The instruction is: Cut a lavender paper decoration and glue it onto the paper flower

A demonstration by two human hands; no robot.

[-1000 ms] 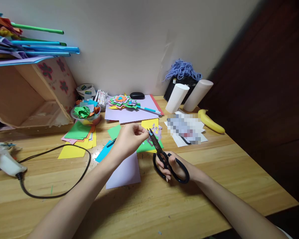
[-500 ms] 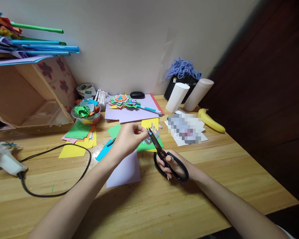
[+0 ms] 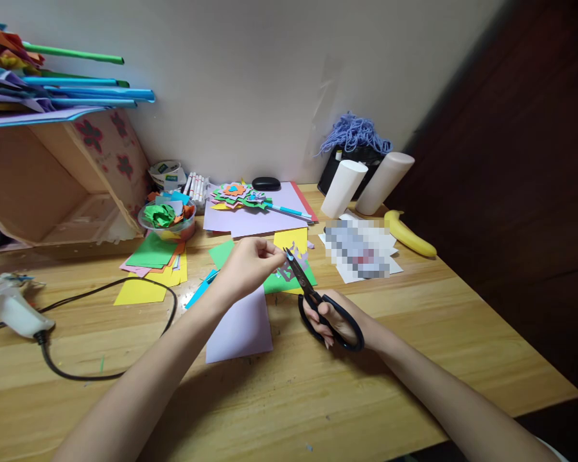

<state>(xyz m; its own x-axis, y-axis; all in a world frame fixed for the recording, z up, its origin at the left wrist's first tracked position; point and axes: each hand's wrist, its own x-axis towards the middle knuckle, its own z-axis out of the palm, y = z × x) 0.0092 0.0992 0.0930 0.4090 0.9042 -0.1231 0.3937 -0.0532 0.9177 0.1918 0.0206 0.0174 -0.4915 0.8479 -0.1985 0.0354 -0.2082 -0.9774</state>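
My right hand [image 3: 334, 317] is wrapped round the black handles of a pair of scissors [image 3: 302, 273], whose blades point up and left, slightly parted. Pinched in the fingertips of my left hand [image 3: 253, 266] is a small light-blue piece of paper [image 3: 289, 256], mostly hidden, right at the blade tips. Beneath the hands lie a lilac sheet [image 3: 241, 330], a green sheet [image 3: 306, 279] and a yellow sheet [image 3: 284, 239]. Purple paper scraps [image 3: 286, 273] are scattered on the green and yellow sheets. A blue paper piece [image 3: 200, 295] and a dark pen sit left of my wrist, partly covered.
A glue gun [image 3: 14, 308] with a looped black cable lies at left. Behind are a bowl of paper scraps [image 3: 173, 224], a layered paper flower [image 3: 236, 192] and markers [image 3: 196, 187]. At right stand white cylinders [image 3: 344, 189] beside a banana [image 3: 409, 236]. A cardboard box [image 3: 110, 167] stands far left.
My left fingers have shifted very slightly against the small blue paper at the blade tips. The scissor blades look a little closer together. Everything else stays in place.
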